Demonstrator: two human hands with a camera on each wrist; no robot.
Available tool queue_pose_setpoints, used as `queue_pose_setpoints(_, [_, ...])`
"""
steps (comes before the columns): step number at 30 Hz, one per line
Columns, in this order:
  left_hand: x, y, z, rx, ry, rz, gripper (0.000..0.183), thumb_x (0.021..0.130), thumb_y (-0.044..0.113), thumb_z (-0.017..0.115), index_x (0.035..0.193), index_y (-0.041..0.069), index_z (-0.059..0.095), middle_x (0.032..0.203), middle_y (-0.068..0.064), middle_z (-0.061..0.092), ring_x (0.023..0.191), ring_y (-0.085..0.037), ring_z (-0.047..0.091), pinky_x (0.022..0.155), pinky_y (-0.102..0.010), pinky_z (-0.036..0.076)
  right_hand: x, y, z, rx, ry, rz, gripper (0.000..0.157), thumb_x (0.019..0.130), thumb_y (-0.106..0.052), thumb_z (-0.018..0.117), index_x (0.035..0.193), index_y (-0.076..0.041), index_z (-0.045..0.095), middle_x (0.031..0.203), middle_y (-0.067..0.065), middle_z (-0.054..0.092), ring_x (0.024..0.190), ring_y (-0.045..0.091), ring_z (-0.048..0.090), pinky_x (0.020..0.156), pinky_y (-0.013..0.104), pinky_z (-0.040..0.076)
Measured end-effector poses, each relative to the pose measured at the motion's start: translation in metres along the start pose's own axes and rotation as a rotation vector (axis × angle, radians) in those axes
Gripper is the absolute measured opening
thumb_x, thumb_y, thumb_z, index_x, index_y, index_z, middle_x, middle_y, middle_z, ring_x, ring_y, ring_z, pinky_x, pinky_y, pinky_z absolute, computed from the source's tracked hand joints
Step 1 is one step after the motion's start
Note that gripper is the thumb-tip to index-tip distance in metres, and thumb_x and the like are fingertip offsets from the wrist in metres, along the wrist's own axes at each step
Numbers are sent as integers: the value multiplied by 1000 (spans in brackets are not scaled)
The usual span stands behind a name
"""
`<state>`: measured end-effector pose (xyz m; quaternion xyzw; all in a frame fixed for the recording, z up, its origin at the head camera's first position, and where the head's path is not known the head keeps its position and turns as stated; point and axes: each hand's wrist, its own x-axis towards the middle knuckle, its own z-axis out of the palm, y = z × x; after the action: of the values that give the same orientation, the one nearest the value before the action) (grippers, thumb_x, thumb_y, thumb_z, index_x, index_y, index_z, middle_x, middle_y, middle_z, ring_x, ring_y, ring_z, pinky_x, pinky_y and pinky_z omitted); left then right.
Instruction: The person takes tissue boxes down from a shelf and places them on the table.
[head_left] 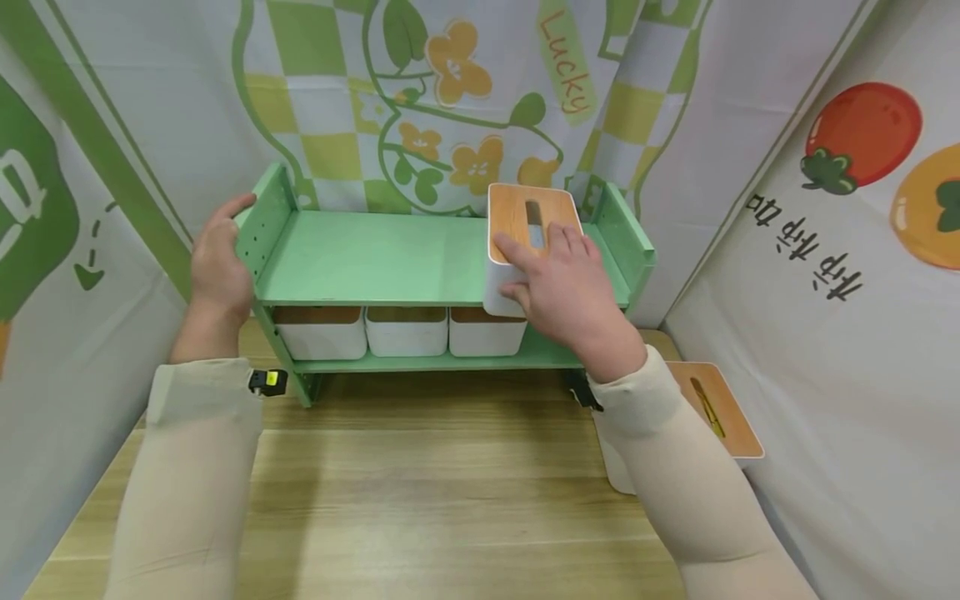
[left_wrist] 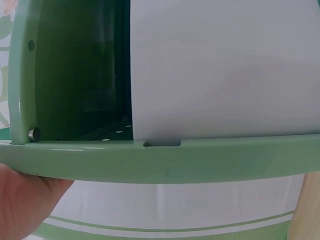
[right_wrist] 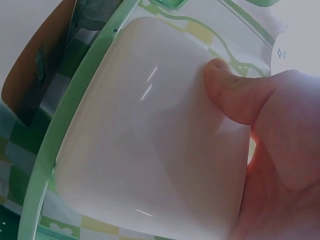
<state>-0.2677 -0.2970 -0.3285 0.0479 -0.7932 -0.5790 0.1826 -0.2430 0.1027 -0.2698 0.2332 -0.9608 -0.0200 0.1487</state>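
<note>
In the head view, a small green shelf stands near the curtain. My left hand rests against the outside of its left side panel, fingers reaching toward the panel's upper edge. In the left wrist view, part of that hand shows beyond the green edge. My right hand grips a white tissue box with a wood-look slotted lid at the right of the upper board. The thumb lies against the box's white wall. Whether the box touches the board cannot be told.
Three white bins sit side by side on the lower board. Another slotted wood-lidded box stands on the wooden table at the right, partly behind my right sleeve. A printed curtain hangs behind the shelf.
</note>
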Motion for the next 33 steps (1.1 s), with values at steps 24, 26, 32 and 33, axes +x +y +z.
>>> queue_pose_setpoints(24, [2, -3, -1, -16, 2, 8, 57, 104, 29, 12, 152, 39, 40, 122, -1, 43, 76, -16, 42, 58, -27, 42, -13, 4, -11, 98, -47, -5, 72, 96, -57, 56, 158, -31, 31, 148, 33, 31, 139, 46, 28, 111, 56, 23])
queue_pose_setpoints(26, [1, -3, 0, -15, 3, 12, 57, 104, 29, 12, 152, 39, 40, 126, -3, 42, 77, -16, 42, 59, -28, 41, -15, 10, -13, 173, -39, 31, 78, 96, -61, 53, 160, -26, 25, 154, 31, 26, 141, 45, 25, 112, 56, 22])
queue_pose_setpoints(32, [1, -2, 1, -18, 6, 10, 57, 104, 30, 12, 152, 39, 39, 137, -4, 39, 85, -16, 43, 66, -30, 42, -26, 33, -17, 515, 57, 269, 82, 98, -62, 47, 155, -5, 34, 147, 16, 46, 129, 34, 48, 101, 53, 39])
queue_pose_setpoints(33, [1, -2, 1, -19, 6, 10, 57, 103, 30, 12, 152, 39, 39, 137, -4, 39, 86, -16, 43, 66, -30, 42, -28, 37, -17, 582, 65, 313, 81, 98, -62, 46, 153, -4, 36, 145, 15, 49, 126, 33, 51, 99, 52, 41])
